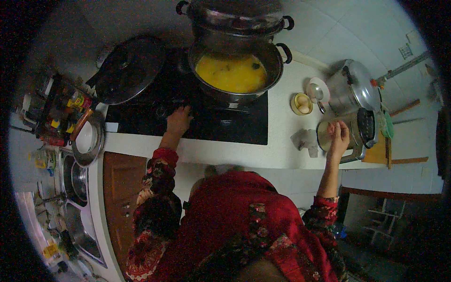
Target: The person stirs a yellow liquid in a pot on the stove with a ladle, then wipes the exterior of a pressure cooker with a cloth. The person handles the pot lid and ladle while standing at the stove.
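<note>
My left hand (180,119) is at the front part of the black glass cooktop (225,135), close to a round control mark; whether it touches the glass is unclear. A steel pot (239,92) on the cooktop holds yellow liquid (230,74) with a dark piece in it. My right hand (339,135) is raised over or beside a steel electric kettle (326,131), fingers and thumb drawn together; I cannot tell if something small is between them. Nearby are a small bowl (297,110) with eggs (303,106), a white dish (323,86) with a spoon (321,105), and a grey cloth (306,140).
A lidded wok (132,70) stands on the cooktop's left. Behind the pot is a stacked steamer pot (239,21). A large steel pot (352,84) stands at the right. At the left are condiment bottles (79,101), a white bowl (86,136) in a metal basin, and a double sink (80,225).
</note>
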A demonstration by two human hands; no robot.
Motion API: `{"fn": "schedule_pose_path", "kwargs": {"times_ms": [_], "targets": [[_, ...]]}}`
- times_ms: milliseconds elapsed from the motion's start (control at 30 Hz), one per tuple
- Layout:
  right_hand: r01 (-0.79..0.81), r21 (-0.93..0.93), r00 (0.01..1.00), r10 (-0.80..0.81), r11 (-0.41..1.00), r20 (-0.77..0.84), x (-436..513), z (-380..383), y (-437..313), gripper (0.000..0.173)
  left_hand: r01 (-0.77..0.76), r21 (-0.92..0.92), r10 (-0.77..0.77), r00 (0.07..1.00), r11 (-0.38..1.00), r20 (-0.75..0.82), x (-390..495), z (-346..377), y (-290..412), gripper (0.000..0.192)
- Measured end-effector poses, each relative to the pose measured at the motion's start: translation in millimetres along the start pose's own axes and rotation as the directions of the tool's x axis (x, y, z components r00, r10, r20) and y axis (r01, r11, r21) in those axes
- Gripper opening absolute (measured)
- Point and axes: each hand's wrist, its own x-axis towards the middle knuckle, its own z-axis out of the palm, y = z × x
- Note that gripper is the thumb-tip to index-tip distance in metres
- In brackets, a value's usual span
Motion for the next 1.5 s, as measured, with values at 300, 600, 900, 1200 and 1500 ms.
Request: {"fn": "schedule_pose_path", "kwargs": {"times_ms": [300, 600, 900, 1200, 1500], "targets": [[0.073, 0.087, 0.96, -0.094, 0.994, 0.262, 22.1, 77.5, -75.2, 0.026, 0.22, -0.106, -0.233, 0.962, 0.97, -0.142, -23.5, -43.9, 3.1, 0.043], [0.118, 0.012, 0.89, -0.111, 0.993, 0.442, 104.2, 151.1, -73.9, 0.035, -0.031, -0.556, -0.279, 0.842, 0.831, -0.463, 19.0, -125.4, -21.2, 0.031], [0.113, -0.101, 0.871, -0.049, 0.989, 0.489, 162.9, 219.7, -69.0, 0.053, -0.201, -0.501, -0.174, 0.777, 0.842, -0.605, 116.8, -192.9, -12.6, 0.04], [0.076, -0.209, 0.805, 0.063, 0.975, 0.589, 203.3, 268.7, -70.0, 0.049, -0.398, -0.569, -0.001, 0.819, 0.72, -0.574, 251.1, -189.3, -44.2, 0.046], [0.197, -0.362, 0.856, 0.02, 0.911, 0.517, 226.2, 284.4, -77.9, 0.037, -0.155, -0.895, -0.24, 0.931, 0.418, -0.274, 233.0, -242.7, -4.7, 0.04]]}}
